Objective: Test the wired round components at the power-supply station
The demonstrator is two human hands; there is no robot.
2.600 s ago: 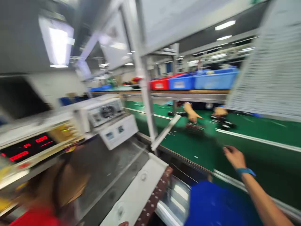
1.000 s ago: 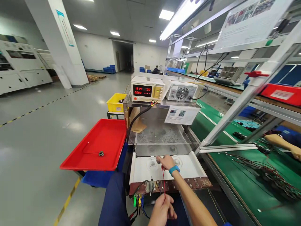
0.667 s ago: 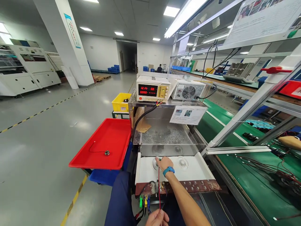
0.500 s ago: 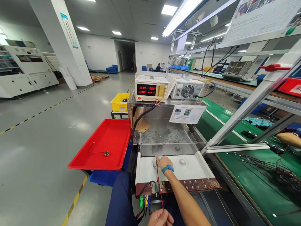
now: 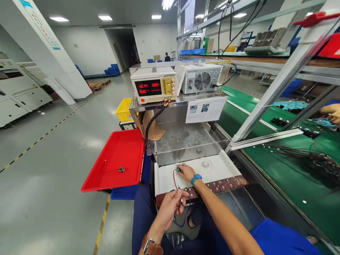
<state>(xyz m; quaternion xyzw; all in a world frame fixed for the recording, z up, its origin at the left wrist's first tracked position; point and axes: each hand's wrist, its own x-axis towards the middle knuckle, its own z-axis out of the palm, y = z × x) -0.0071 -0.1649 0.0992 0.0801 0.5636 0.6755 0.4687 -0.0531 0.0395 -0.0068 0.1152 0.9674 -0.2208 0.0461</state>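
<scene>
My right hand (image 5: 187,172), with a blue wristband, reaches over the white tray and grips a small round part with a green circuit board (image 5: 179,170). Its fingers partly cover that part. A thin red wire (image 5: 174,180) curves from the part down toward my left hand (image 5: 171,203), which wears a brown-strapped watch. The left thumb and fingers are pinched around the wire's end; a tiny white connector shows among them. Beneath the right hand lies the white tray (image 5: 191,164) with round moulded marks. A brown strip with metal studs (image 5: 225,183) runs along its front edge.
On the left, a red tray (image 5: 117,148) holds a similar round part (image 5: 121,169) with a thin wire. A power supply (image 5: 154,85) with red digits stands on the metal shelf beside a grey fan-cooled unit (image 5: 203,79). A clear panel (image 5: 191,150) rises behind the white tray.
My left hand has moved up and forward, close to the white tray, and the wire now hangs slack and curved. My right hand still grips the round part. The view has tilted down.
</scene>
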